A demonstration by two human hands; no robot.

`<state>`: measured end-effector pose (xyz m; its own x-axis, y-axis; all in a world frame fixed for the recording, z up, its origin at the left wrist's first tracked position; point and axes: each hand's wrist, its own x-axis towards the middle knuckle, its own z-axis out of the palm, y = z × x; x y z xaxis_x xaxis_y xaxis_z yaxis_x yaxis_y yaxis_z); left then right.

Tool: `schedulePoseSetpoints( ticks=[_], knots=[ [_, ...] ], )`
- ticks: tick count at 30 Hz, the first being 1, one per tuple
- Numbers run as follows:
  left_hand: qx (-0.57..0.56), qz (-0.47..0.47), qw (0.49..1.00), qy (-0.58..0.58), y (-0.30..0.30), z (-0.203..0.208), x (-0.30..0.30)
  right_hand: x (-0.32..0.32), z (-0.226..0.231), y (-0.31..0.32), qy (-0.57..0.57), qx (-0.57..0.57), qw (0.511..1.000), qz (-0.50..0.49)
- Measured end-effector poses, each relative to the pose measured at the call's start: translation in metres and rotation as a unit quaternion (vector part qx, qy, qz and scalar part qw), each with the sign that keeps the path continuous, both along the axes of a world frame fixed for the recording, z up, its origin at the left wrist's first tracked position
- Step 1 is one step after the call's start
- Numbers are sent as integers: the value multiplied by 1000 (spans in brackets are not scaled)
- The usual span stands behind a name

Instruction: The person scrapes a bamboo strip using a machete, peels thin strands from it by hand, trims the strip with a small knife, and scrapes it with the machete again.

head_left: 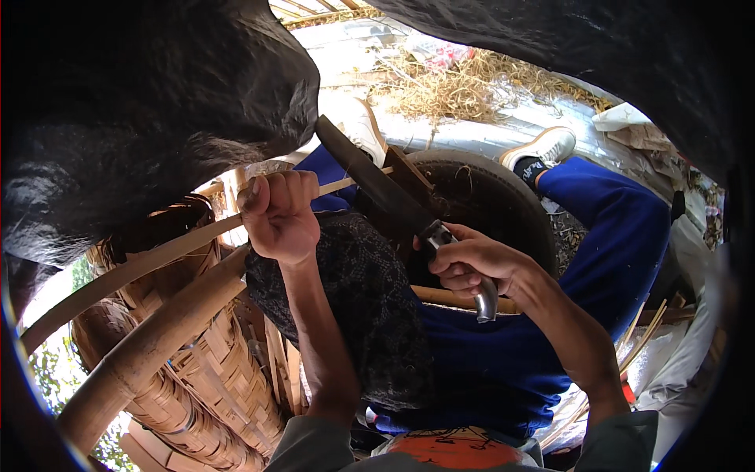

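Observation:
My left hand [285, 212] is closed in a fist round a long, thin bamboo strip [141, 266]. The strip curves off to the far left, and its short end sticks out right of the fist. In my right hand [481, 263] is a large knife [373, 181], gripped by its metal handle. Its broad dark blade points up and left and lies across the strip's short end; whether it cuts into it I cannot tell. A dark patterned cloth [358, 291] covers my left thigh, beneath my left forearm.
A thick bamboo pole [145, 358] slants past woven bamboo baskets [220, 393] on the left. Between my legs lies a black tyre [515, 189]. Dry shavings [456, 86] are heaped on a pale sheet beyond my shoes [550, 144]. Black sheeting [181, 102] hangs overhead. Thin strips [633, 346] lie at right.

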<state>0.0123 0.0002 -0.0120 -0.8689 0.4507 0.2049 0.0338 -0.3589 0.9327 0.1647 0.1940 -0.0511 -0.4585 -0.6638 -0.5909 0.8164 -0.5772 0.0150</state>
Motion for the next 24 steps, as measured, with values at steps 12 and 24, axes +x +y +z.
schedulePoseSetpoints(
  ticks=[12, 24],
  knots=[
    [-29, -21, 999, 10, 11, 4, 3, 6, 5, -3, -3, -71, 997, -38],
    [-70, -11, 997, 24, 9, -3, 2, 10, 13, -3, -5, -47, 998, -48]
  ],
)
